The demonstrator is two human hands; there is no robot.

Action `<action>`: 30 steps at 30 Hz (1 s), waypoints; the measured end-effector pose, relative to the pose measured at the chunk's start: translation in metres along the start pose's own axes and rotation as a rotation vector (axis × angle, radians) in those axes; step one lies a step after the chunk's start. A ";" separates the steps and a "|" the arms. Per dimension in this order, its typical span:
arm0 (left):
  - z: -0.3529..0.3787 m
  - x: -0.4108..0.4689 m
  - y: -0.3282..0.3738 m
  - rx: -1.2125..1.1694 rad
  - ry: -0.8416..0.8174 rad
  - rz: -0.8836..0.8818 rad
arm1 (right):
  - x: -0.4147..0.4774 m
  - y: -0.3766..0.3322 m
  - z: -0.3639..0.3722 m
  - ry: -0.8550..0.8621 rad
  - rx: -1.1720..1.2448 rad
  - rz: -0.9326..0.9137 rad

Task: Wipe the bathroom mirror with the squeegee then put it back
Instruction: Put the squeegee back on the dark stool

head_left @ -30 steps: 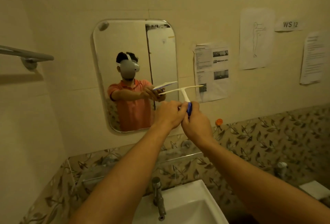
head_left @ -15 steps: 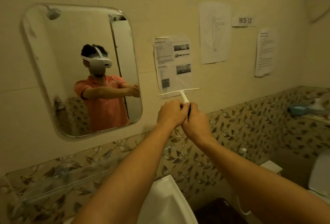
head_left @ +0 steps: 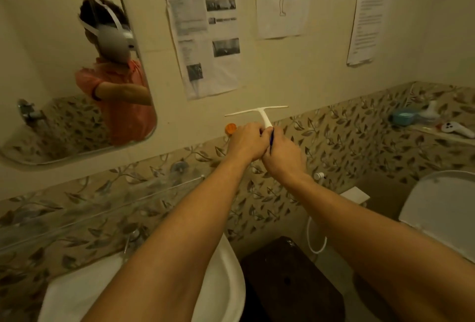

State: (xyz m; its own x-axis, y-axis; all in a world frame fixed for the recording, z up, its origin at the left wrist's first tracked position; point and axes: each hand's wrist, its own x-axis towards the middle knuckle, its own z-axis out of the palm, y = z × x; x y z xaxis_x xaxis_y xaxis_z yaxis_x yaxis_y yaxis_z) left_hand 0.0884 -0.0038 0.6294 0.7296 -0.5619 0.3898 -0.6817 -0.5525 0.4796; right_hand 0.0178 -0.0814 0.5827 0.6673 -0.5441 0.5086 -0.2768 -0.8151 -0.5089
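Head view: squeegee clear of the mirror, both hands on its handle

Landmark = orange fitting on the wall, which I take to be the hanger.

- Squeegee sits just right of the fitting and slightly above it, in front of bare wall. It isn't on glass. Can't tell if the blade touches the wall.
- Blade long axis is near horizontal, with the end away from the fitting tipped up a little. The handle drops from mid-blade toward the camera and into the hands.
- Left hand is fisted round the handle just right of the fitting and is the nearer hand. Its knuckles look almost against the fitting.
- Right hand is wrapped round the handle's lower, blue end, on the side of the left hand away from the fitting. The two fists touch.
- Mirror is up and well left of the fitting. Only its lower right part is in frame.

Judgement: this looks like the put-back step, not the wipe. The squeegee needs a short shift left and down to meet the fitting — the handle end would presumably be what hangs, but it's buried in the fists. I'd expect one hand to let go first. How it attaches isn't visible.
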 end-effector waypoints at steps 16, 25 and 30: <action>0.163 -0.012 -0.052 -0.160 -0.286 -0.157 | -0.045 0.116 0.083 -0.206 -0.200 0.180; 0.263 -0.054 -0.093 -0.206 -0.459 -0.264 | -0.100 0.181 0.144 -0.348 -0.257 0.278; 0.313 -0.073 -0.116 -0.201 -0.527 -0.308 | -0.124 0.217 0.180 -0.423 -0.218 0.358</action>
State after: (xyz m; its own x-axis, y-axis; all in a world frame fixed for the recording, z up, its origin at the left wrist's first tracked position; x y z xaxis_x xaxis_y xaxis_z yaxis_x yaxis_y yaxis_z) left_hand 0.0970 -0.0911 0.2991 0.7308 -0.6514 -0.2038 -0.3841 -0.6394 0.6661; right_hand -0.0006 -0.1550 0.2848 0.7117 -0.7023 -0.0120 -0.6408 -0.6422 -0.4207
